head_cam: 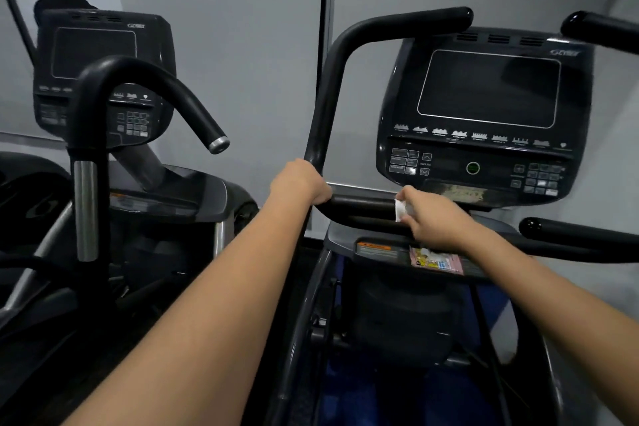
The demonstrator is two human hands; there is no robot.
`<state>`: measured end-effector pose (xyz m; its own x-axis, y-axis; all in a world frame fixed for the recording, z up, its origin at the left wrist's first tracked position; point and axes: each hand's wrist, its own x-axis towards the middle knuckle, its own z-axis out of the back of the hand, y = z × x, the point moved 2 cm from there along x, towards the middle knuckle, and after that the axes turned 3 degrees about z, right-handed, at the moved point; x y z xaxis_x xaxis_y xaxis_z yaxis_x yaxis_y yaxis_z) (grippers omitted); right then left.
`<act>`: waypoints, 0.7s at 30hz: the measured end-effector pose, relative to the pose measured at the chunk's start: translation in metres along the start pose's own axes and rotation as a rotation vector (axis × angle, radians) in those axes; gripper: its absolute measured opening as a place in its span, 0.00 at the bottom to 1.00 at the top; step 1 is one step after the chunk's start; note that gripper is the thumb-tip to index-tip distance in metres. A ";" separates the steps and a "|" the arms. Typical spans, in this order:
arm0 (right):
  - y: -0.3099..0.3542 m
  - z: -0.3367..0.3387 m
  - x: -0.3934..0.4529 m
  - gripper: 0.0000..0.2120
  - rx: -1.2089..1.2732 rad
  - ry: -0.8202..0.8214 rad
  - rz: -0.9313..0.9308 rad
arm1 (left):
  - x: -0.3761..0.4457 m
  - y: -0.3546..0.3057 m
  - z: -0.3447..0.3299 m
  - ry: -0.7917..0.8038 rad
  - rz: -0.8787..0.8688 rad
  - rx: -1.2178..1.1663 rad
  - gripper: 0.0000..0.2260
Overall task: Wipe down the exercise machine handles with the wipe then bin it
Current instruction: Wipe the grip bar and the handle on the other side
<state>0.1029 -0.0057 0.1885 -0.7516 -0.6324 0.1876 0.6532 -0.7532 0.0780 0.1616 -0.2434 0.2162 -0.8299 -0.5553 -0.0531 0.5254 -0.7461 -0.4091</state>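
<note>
White wipe [400,210] pinched in right hand [436,222], pressed on the low black crossbar handle [363,207] under the console [484,114]. Left hand [300,183] clamped around the same bar at its bend, where the tall upright handle [332,79] rises. Wiping looks mid-way: hand is on the inner part of the bar only. Probably left: upright handle, right-side handles [574,230], then binning. No bin in view. Cannot tell which surfaces are already clean. Small colourful packet [435,260] lies on the ledge below the right hand.

"INCLINE" — between arrow keys, console [484,121]; other text unreadable.
</note>
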 end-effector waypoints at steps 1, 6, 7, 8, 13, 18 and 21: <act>0.009 -0.004 0.004 0.19 0.004 -0.008 -0.005 | 0.002 0.000 -0.001 0.005 -0.003 -0.012 0.14; 0.066 -0.030 0.044 0.19 0.035 -0.017 0.050 | 0.007 -0.002 -0.001 0.069 -0.013 0.021 0.19; 0.075 -0.035 0.051 0.17 0.025 -0.015 0.079 | 0.008 -0.002 0.000 0.081 -0.015 0.034 0.20; 0.082 -0.039 0.057 0.14 0.011 -0.024 0.111 | 0.008 -0.002 0.001 0.090 -0.017 0.040 0.20; 0.073 -0.040 0.053 0.18 -0.059 -0.085 0.225 | 0.007 -0.002 0.003 0.084 0.004 0.055 0.23; 0.004 -0.025 0.008 0.20 -0.105 -0.138 0.111 | 0.009 0.001 0.000 0.020 0.018 -0.009 0.29; -0.021 -0.013 -0.012 0.18 -0.141 -0.157 0.060 | 0.010 0.001 -0.001 0.020 0.014 -0.043 0.23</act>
<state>0.0975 0.0153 0.1718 -0.6812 -0.6489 0.3388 0.6686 -0.7400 -0.0731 0.1533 -0.2493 0.2143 -0.8266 -0.5575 -0.0769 0.5284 -0.7218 -0.4469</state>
